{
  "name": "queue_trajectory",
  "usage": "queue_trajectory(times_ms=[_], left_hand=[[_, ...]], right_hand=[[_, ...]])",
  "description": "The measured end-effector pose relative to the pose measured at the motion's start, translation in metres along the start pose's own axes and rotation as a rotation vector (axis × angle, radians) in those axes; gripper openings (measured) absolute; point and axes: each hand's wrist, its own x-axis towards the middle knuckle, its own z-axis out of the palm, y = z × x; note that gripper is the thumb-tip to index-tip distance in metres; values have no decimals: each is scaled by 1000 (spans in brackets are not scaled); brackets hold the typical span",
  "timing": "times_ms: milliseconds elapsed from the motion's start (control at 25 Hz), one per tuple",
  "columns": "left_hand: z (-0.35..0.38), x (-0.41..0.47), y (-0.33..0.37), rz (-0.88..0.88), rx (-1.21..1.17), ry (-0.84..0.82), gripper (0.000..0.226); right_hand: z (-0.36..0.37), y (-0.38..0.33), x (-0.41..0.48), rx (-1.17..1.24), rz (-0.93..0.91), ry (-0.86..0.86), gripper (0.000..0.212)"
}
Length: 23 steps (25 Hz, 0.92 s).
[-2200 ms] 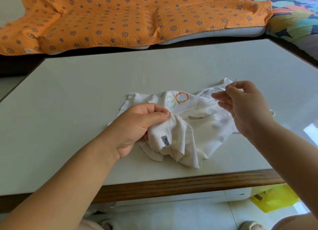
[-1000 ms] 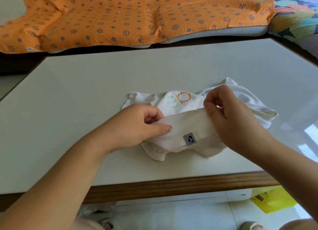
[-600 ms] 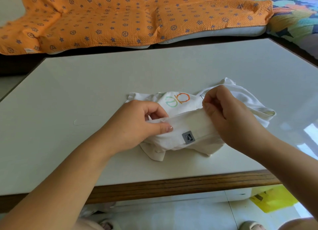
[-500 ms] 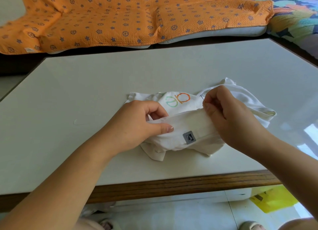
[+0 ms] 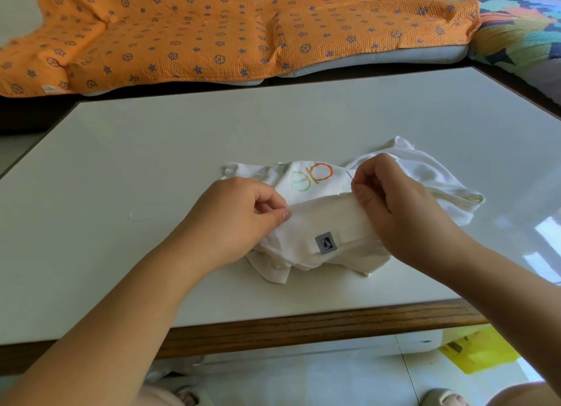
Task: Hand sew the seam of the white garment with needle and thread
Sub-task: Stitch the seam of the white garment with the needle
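We seem mid-stitch: right hand (image 5: 394, 205) pinches the thin dark needle (image 5: 350, 176), left hand (image 5: 239, 220) grips the white cotton garment (image 5: 318, 220); next, pierce its seam.

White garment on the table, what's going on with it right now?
A person is hand sewing the white garment, which lies bunched on the white table. The left hand pinches the folded edge at its left end, thumb on top. The right hand pinches the needle at the fold's right end, with its dark tip poking out toward the printed letters. The grey label shows just below the fold. The thread is too fine to make out.
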Motion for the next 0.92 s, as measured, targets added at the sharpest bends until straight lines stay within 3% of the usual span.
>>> queue_trajectory(times_ms=[160, 280, 480, 720, 920], left_hand=[[5, 1, 7, -59, -62, 0, 9], [9, 2, 12, -57, -157, -59, 32], [28, 11, 26, 8, -321, -212, 38], [34, 17, 23, -92, -430, -311, 17], [33, 14, 16, -92, -474, -176, 10]], right_hand=[[3, 0, -2, 12, -32, 16, 12], [3, 0, -2, 16, -44, 20, 10], [6, 0, -2, 12, -64, 19, 10], [4, 2, -1, 8, -56, 9, 9], [4, 3, 0, 5, -29, -1, 9]])
